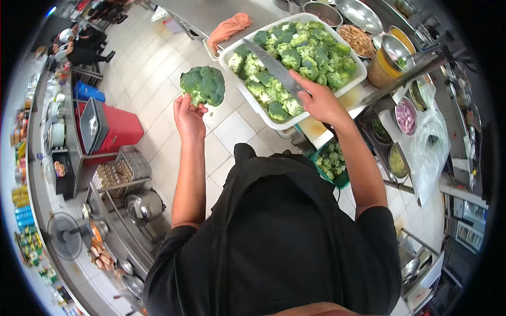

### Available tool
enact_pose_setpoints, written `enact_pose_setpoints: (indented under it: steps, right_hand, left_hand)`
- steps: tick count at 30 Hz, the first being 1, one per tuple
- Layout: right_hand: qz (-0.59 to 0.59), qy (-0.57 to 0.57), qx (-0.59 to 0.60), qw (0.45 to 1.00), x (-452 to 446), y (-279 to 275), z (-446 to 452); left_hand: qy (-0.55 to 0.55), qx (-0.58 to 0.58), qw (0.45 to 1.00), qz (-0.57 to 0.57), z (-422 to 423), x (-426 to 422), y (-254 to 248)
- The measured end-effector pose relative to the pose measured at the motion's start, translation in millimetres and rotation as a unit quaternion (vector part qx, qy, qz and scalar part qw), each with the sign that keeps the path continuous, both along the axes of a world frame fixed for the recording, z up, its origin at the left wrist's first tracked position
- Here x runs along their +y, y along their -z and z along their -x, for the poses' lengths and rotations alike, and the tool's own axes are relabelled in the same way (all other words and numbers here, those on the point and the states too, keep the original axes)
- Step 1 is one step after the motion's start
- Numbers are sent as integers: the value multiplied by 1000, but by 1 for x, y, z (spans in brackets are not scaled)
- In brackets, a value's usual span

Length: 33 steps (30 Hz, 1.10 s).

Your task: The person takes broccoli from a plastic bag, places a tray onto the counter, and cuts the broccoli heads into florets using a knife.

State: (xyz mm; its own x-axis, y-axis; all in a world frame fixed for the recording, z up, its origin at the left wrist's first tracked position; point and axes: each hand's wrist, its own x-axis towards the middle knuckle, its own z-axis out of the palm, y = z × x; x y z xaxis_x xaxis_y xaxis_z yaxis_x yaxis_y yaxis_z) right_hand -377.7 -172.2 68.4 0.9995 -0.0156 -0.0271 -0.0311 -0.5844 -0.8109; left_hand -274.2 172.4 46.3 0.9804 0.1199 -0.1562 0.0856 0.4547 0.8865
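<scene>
My left hand (190, 117) is closed around the stem of a head of broccoli (203, 86), held up over the tiled floor to the left of the tub. In my right hand (320, 102) is a large knife (273, 66), its broad blade lying across above the cut pieces. Below it stands a white plastic tub (285, 125) filled with broccoli florets (316, 47). The knife's handle is mostly hidden by my fingers. Whether the blade touches the florets I cannot tell.
An orange cloth (229, 30) lies beside the tub. Below it, a green basket (343, 181) holds more broccoli. Bowls with chopped onion (406, 117) and shredded food (356, 40) stand right. A red cooler (122, 126) and egg trays (113, 174) are left. Several people (81, 45) are far back.
</scene>
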Motion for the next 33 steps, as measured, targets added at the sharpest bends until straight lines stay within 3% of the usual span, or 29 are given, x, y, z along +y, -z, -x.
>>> enact_pose_setpoints:
  steps: [5,14,17,28,33]
  right_hand:
    - [54,115,-37,991,-21,30,24]
    - [-125,241,85,959,-8,8,10]
    - [-117,270,104,950,-21,-1,8]
    - [-172,240,141,945,-36,-15,-10]
    - [-119,253,119,953,-42,-26,1]
  left_hand:
    - [68,2,998,-4,-31,-22,1]
    - [177,-10,984,17,-63,-56,10]
    - [203,-16,979,32,-67,-62,15]
    - [215,-14,976,-22,-58,-76,33]
    - [200,-18,979,-17,-52,-81,33]
